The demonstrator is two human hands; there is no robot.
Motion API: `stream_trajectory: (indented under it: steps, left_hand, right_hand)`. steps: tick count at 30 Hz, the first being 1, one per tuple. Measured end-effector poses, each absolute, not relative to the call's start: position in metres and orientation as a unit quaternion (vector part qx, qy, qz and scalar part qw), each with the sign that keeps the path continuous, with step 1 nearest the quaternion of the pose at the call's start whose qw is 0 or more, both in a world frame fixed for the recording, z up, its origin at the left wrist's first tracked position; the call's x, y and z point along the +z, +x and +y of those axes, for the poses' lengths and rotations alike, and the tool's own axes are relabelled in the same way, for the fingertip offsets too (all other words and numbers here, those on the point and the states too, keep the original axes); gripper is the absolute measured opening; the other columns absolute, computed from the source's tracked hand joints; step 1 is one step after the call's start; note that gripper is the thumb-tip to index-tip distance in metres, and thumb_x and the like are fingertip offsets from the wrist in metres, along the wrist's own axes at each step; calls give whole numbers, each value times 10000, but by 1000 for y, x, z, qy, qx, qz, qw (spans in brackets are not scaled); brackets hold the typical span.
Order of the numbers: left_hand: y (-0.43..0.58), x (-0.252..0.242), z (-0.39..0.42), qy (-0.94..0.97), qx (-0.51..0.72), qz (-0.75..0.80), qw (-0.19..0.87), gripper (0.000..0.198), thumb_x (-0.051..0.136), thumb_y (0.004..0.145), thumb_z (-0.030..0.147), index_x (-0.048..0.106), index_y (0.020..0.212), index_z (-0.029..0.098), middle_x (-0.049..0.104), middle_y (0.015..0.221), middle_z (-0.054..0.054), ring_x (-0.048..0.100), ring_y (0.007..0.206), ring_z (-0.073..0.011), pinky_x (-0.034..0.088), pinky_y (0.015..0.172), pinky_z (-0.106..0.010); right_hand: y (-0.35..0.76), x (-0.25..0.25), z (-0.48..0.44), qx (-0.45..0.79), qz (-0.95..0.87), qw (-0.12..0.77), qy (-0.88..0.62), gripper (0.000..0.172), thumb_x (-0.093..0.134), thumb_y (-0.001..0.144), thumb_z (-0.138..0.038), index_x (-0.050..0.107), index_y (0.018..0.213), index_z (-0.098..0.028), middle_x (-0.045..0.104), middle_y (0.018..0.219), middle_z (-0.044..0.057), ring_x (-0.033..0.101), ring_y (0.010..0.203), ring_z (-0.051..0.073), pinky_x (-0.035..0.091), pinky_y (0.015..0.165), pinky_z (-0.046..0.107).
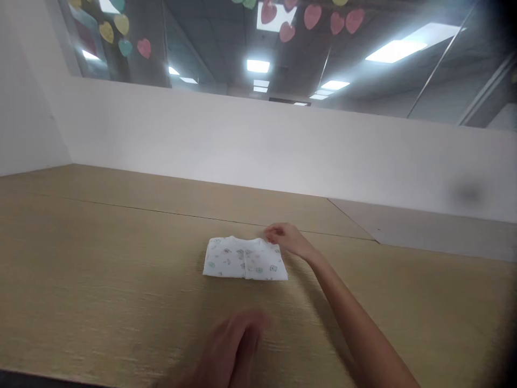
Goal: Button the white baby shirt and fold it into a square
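A white baby garment (244, 260) with small printed figures lies folded into a flat rectangle on the wooden table, its neckline on the far side. My right hand (287, 238) is at its far right corner, fingers bent inward at the edge of the cloth; whether they pinch the fabric I cannot make out. Nearer to me, my left hand (236, 345) hovers in front of the garment, apart from it. Motion smears its fingers, which look curled.
The wooden table top (100, 280) has a seam running across it behind the garment. A white wall (242, 140) rises at the back, and another wall (28, 97) stands at the left. Above is a glass pane with paper hearts (312, 16).
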State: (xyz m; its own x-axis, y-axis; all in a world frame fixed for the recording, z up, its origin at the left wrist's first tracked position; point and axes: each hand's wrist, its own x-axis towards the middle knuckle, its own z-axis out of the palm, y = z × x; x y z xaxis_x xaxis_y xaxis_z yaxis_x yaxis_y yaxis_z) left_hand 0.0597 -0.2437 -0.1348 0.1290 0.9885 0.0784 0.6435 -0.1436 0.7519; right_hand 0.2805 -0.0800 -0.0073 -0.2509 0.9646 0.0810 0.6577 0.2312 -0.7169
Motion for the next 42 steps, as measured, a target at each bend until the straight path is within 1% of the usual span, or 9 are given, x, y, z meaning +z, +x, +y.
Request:
stream_trajectory:
  steps: [4,7,11,15,19,25,32,36,42]
  left_hand:
    - [93,-65,-146,797,433,405,115,334,295,903,211,581,1075,225,619,957,-61,558,898,-174,461,828,-331]
    - [87,-47,-84,807,350,476,-19,318,305,875,119,584,1024,151,626,964,-100,542,953,-192,420,876,-352]
    - [69,-61,-42,797,99,596,15,240,410,838,178,619,925,99,616,1008,-172,542,990,-251,421,839,-371]
    - [58,-68,-28,808,37,585,69,134,527,730,197,641,727,127,655,801,-109,602,743,-215,433,641,-287]
    - [45,-51,-14,827,30,550,111,119,554,695,221,632,757,154,650,767,-45,587,675,-163,387,558,-226]
    - [26,8,-17,869,181,427,171,263,469,796,380,608,877,172,630,872,-29,561,759,-153,407,639,-226]
    - [8,73,-90,829,413,372,57,227,496,833,415,606,903,230,595,790,28,520,669,-96,391,550,-181]
    - [11,81,-122,752,578,314,15,100,537,834,297,592,860,217,535,711,47,491,611,-51,383,514,-141]
    - [8,75,-111,753,562,296,172,153,540,834,355,569,895,218,470,554,56,415,426,-37,313,359,-135]
  right_hand:
    - [283,-22,-42,167,-758,108,-621,146,540,715,-166,612,602,-110,553,585,16,485,559,104,321,528,210]
    - [283,-35,-31,126,-760,7,-637,160,557,673,-168,549,518,-129,478,504,3,442,497,101,263,492,223]
    - [284,-49,-21,105,-766,-16,-634,140,589,624,-165,525,503,-136,452,493,0,429,490,98,238,482,224]
    - [289,-48,-19,106,-768,-5,-631,163,579,610,-136,493,472,-132,398,470,-17,385,477,82,210,472,224]
    - [297,-19,-32,211,-781,95,-580,185,570,662,-217,486,518,-137,397,513,-29,349,505,77,215,482,220]
    - [310,43,-73,376,-762,318,-420,195,588,732,-336,570,726,-142,576,812,37,511,762,134,384,676,246]
    - [314,80,-125,278,-721,535,-341,170,674,709,-295,572,703,-158,514,624,-9,486,571,88,392,533,217]
    - [305,92,-154,232,-694,579,-360,130,652,751,-296,581,731,-189,474,553,-37,436,459,55,326,412,181]
    - [302,92,-153,244,-676,549,-427,223,628,746,-407,567,767,-193,516,608,-15,474,478,78,339,404,201]
